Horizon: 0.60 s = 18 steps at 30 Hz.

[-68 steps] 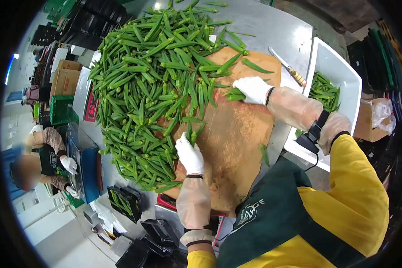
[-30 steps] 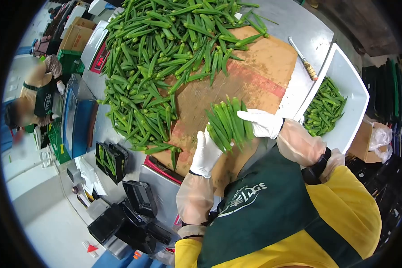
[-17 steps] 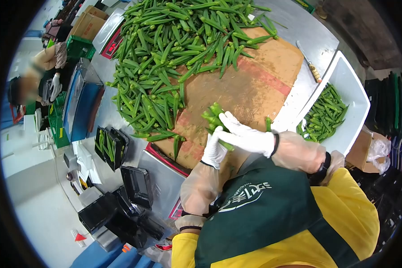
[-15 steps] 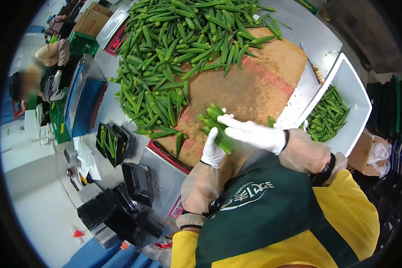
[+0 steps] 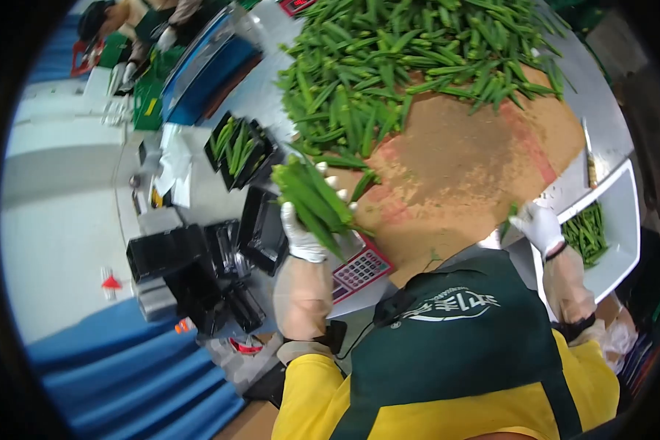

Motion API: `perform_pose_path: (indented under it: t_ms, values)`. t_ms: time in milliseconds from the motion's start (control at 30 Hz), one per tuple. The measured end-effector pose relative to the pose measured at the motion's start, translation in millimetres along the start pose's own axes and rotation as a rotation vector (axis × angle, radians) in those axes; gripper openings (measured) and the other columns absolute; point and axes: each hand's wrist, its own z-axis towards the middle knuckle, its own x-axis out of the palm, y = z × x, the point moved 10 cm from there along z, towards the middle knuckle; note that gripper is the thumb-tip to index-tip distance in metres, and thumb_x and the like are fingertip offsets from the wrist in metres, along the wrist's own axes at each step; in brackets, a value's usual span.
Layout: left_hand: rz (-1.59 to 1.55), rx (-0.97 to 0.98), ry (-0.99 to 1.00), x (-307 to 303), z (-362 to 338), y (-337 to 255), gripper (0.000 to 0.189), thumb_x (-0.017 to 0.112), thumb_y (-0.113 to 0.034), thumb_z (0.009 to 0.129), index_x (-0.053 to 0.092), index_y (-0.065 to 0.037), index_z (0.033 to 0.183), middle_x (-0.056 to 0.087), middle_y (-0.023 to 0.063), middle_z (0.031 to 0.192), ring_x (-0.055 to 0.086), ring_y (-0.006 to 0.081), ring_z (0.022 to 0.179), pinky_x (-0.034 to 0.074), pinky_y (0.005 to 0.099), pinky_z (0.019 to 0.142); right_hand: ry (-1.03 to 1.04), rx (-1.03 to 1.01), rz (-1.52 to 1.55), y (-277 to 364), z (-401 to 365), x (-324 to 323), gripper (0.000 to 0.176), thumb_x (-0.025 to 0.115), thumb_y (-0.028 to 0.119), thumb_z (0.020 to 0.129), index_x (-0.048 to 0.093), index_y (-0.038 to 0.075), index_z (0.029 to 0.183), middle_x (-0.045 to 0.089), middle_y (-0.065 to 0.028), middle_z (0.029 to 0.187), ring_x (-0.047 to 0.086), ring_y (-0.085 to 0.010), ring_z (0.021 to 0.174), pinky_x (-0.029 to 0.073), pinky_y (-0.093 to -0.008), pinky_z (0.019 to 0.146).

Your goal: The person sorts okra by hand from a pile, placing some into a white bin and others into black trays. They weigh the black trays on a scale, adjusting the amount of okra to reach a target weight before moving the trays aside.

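Where the left hand (image 5: 301, 233) is: raised, forearm upright, fingers wrapped round okra bundle (image 5: 312, 196).
Okra bundle: slanting up from those fingers, over black tray (image 5: 260, 227).
Right hand (image 5: 539, 226): beside white bin (image 5: 620, 236); fingers' grip unclear.

A steel worktop (image 5: 268, 82) filled the upper right, with a brown cardboard sheet (image 5: 462, 161) laid over it. Past its edge lay pale grey floor (image 5: 59, 242), and a blue surface (image 5: 125, 381) crossed the lower left. A blue-sided machine (image 5: 205, 66) and a green crate (image 5: 143, 103) stood at the top left under even light.
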Motion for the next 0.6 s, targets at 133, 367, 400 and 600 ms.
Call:
perform_pose_path:
  t_ms: [133, 367, 400, 600]
  values:
    - [0.455, 0.040, -0.317, -15, -67, -119, 0.086, 0.075, -0.034, 0.078, 0.034, -0.003, 0.147, 0.056, 0.0199, 0.132, 0.060, 0.0362, 0.115, 0.049, 0.0528, 0.100, 0.041, 0.161, -0.082, -18, -22, 40, 0.046, 0.084, 0.041, 0.071, 0.059, 0.006, 0.088, 0.065, -0.0133, 0.070, 0.066, -0.0329, 0.068, 0.052, -0.0427, 0.063]
    - [1.588, -0.231, -0.616, -87, -117, -167, 0.089, 0.082, -0.021, 0.078, 0.033, 0.002, 0.149, 0.044, 0.0208, 0.146, 0.041, 0.0265, 0.136, 0.030, 0.0338, 0.114, 0.011, 0.090, 0.089, -35, -8, 83, 0.033, 0.080, 0.019, 0.073, 0.058, 0.004, 0.092, 0.061, -0.0098, 0.069, 0.061, -0.0287, 0.064, 0.049, -0.0391, 0.063]
    - [1.690, -0.112, -0.588, -75, -117, -175, 0.087, 0.080, -0.020, 0.081, 0.031, 0.001, 0.150, 0.040, 0.0219, 0.148, 0.040, 0.0266, 0.137, 0.029, 0.0344, 0.114, 0.013, 0.074, 0.126, -38, -6, 81, 0.031, 0.079, 0.017, 0.073, 0.058, 0.004, 0.091, 0.060, -0.0096, 0.068, 0.060, -0.0281, 0.063, 0.049, -0.0386, 0.062]
    - [1.504, 0.275, -0.896, -55, -190, -241, 0.059, 0.070, -0.013, 0.091, 0.045, -0.007, 0.144, 0.051, 0.0220, 0.140, 0.049, 0.0284, 0.130, 0.037, 0.0380, 0.110, 0.220, 0.143, 0.923, -50, 3, 76, 0.018, 0.063, -0.007, 0.083, 0.059, 0.004, 0.097, 0.066, -0.0027, 0.080, 0.057, -0.0078, 0.067, 0.046, -0.0223, 0.061]
